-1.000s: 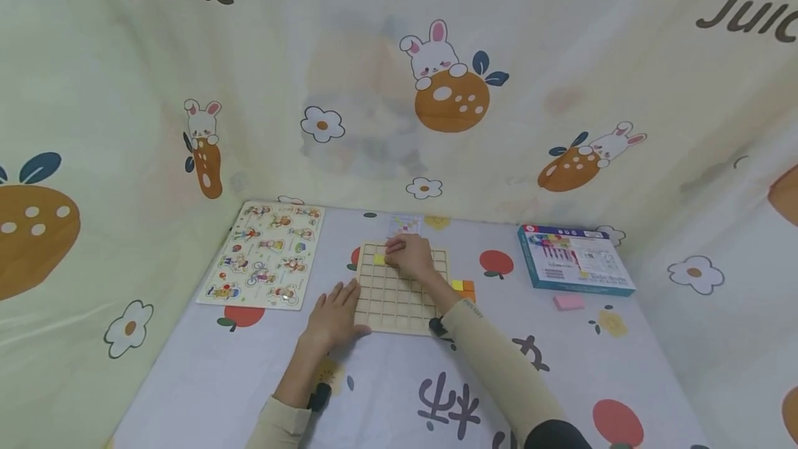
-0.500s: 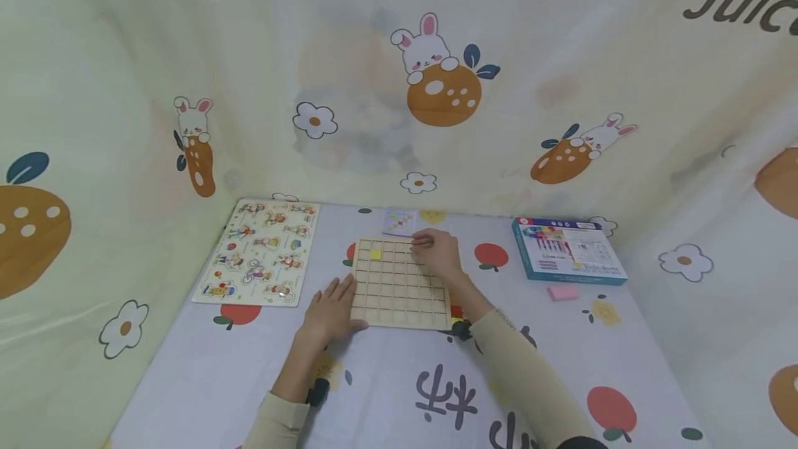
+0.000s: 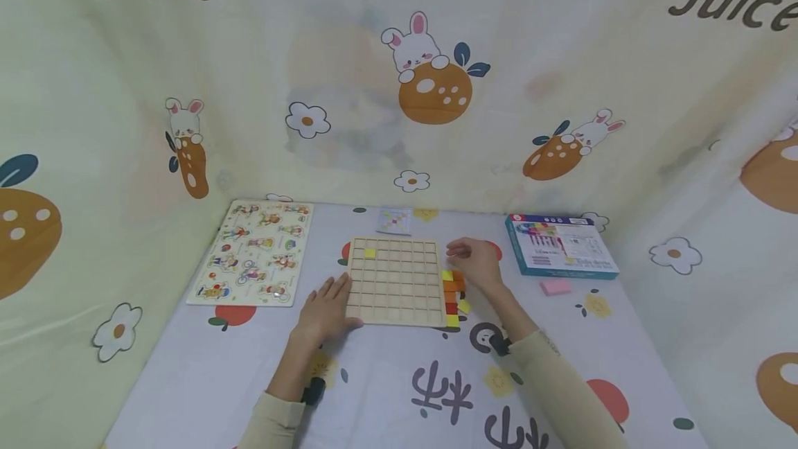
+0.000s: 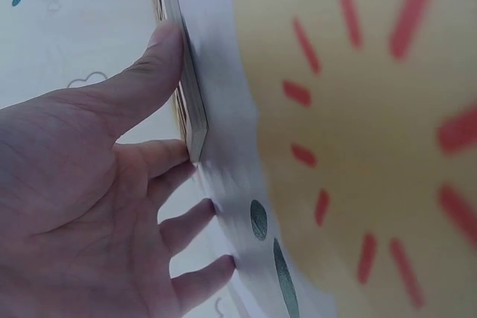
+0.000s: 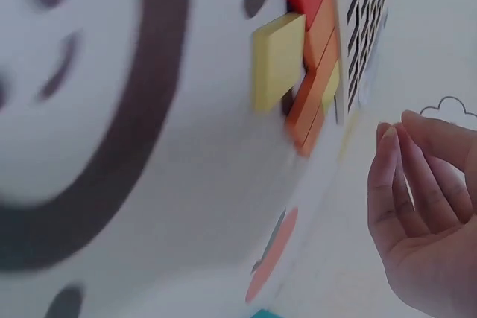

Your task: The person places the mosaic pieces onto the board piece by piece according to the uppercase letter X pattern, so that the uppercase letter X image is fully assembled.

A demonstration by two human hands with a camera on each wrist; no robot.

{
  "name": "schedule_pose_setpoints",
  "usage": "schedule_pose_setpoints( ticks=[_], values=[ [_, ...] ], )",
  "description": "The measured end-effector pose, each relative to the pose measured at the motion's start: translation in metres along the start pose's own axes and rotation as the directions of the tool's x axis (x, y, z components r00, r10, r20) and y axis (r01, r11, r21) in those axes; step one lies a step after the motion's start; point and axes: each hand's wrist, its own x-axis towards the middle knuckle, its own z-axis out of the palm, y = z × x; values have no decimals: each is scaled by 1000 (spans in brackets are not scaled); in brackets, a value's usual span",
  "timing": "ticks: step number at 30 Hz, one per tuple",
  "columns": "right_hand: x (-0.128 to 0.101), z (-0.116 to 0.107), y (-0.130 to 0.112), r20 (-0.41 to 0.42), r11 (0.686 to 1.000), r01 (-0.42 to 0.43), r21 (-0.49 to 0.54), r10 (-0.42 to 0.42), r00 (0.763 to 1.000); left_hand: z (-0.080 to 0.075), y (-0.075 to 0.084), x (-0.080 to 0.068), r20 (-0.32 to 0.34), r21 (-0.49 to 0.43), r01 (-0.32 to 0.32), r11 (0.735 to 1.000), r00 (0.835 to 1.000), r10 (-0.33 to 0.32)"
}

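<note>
From the head view, a wooden grid board (image 3: 394, 281) lies mid-worktop (image 3: 386, 386) with one yellow tile (image 3: 370, 253) in a cell near its far left corner. The left hand (image 3: 325, 309) lies flat, fingers straight, against the board's near left corner. The right hand (image 3: 476, 262) hovers empty, fingers relaxed, over a row of yellow, orange and red blocks (image 3: 451, 293) just beside the board's right edge. A picture puzzle (image 3: 255, 253) lies to the left, a blue box (image 3: 560, 245) and a pink piece (image 3: 555, 287) to the right.

At the left wrist, the thumb (image 4: 149, 72) presses the board's edge (image 4: 186, 94).

At the right wrist, loosely bent fingers (image 5: 402, 176) hang near the blocks (image 5: 309, 57), apart from them.
</note>
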Motion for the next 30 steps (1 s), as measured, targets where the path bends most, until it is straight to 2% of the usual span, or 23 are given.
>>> schedule_pose_setpoints(
  ticks=[5, 9, 12, 22, 30],
  values=[
    [-10, -5, 13, 71, 998, -22, -60, 26, 997, 2, 2, -1, 2, -2, -1, 1000, 1000, 1],
    [-13, 0, 18, 133, 995, -47, -91, 58, 989, 3, 1, -2, 7, -4, 9, 1000, 1000, -9],
    [-14, 3, 18, 157, 992, -33, -118, 52, 986, 1, 0, -1, 15, -1, 11, 1000, 1000, -11],
    [-12, 5, 9, 105, 989, 11, -145, 4, 994, -6, 1, 0, 8, -1, 1, 1000, 1000, -1],
    [-16, 1, 15, 89, 995, -52, -83, 60, 994, -8, 5, -1, 23, 5, 14, 1000, 1000, -14]
  ],
)
